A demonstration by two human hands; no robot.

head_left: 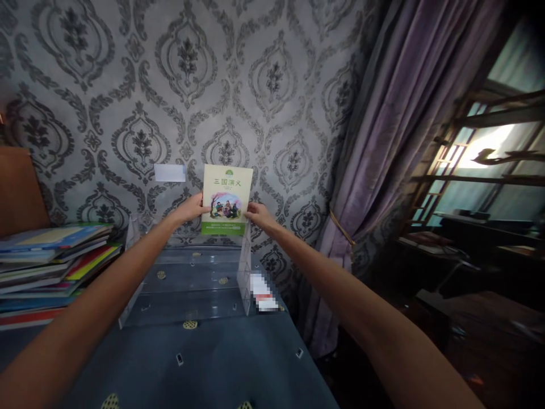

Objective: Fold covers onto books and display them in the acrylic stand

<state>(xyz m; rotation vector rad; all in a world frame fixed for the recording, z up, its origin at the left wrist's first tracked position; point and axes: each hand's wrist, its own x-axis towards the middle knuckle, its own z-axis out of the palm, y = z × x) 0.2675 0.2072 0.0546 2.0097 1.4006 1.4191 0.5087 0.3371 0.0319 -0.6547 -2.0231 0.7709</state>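
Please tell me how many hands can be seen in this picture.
2: the left hand holds the left edge of the cream-and-green book, and the right hand holds its right edge. No others show.

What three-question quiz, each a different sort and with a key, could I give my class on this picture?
1. True or false: the left hand and the right hand both hold the book.
2. Choose: the stack of books sits A) at far right; B) at far left; C) between the hands.
3. Fill in: the cover's bottom band is ____.

Key: 1. True; 2. B; 3. green.
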